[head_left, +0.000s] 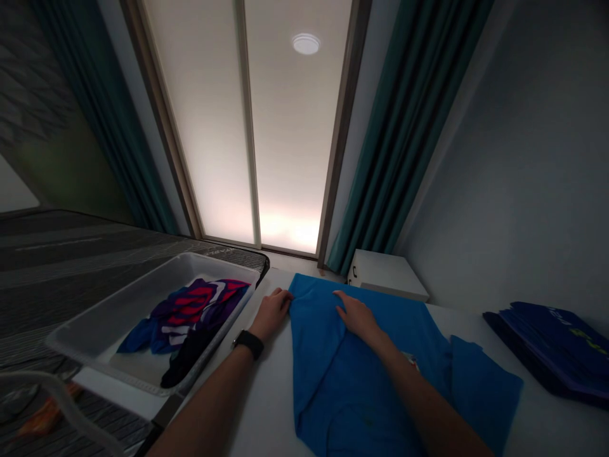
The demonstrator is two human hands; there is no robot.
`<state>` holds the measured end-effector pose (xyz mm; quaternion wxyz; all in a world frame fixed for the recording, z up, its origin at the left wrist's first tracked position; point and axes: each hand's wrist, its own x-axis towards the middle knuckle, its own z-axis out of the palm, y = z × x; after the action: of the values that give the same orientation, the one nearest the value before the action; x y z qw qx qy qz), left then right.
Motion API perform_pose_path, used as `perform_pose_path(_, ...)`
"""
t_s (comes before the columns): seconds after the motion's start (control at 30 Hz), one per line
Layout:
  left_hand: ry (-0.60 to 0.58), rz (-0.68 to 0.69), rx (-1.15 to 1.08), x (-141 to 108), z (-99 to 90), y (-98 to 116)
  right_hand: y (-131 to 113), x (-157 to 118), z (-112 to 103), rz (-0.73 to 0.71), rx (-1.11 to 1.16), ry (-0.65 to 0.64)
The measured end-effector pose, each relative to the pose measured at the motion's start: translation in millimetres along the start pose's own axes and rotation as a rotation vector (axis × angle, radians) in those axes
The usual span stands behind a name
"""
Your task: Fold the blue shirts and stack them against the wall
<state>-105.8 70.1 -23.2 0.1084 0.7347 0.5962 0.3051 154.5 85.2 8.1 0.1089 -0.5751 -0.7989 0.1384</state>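
Note:
A blue T-shirt [380, 381] lies spread on the white table, one side folded inward and a sleeve sticking out at the right. My left hand [273, 312], with a black watch on its wrist, has its fingers curled at the shirt's far left corner, pinching the edge. On the upper part of the cloth rests my right hand [358, 316], its thumb and fingers apart, holding nothing. The right forearm crosses over the shirt and covers some of it, including part of a small light-coloured label or print.
Left of the table stands a translucent plastic bin [157, 279] with crumpled colourful clothes [200, 311] inside. A stack of folded dark blue clothes [556, 349] lies on the right. Beyond the far edge are a white cabinet [387, 276] and teal curtains [390, 139].

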Motion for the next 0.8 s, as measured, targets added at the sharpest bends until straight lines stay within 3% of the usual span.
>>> perform_pose_path(0.47, -0.032, -0.010, 0.170, -6, -10.2, 15, 11, -6, 9, -0.015, 0.047, 0.094)
perform_pose_path(0.63, 0.016, 0.089, 0.243, -19, -23.3, 50, 8, -8, 12, -0.020, 0.013, 0.102)
perform_pose_path(0.8, -0.243, 0.214, 0.174, -60, -36.2, 98, 10, -6, 14, -0.019, -0.017, 0.104)
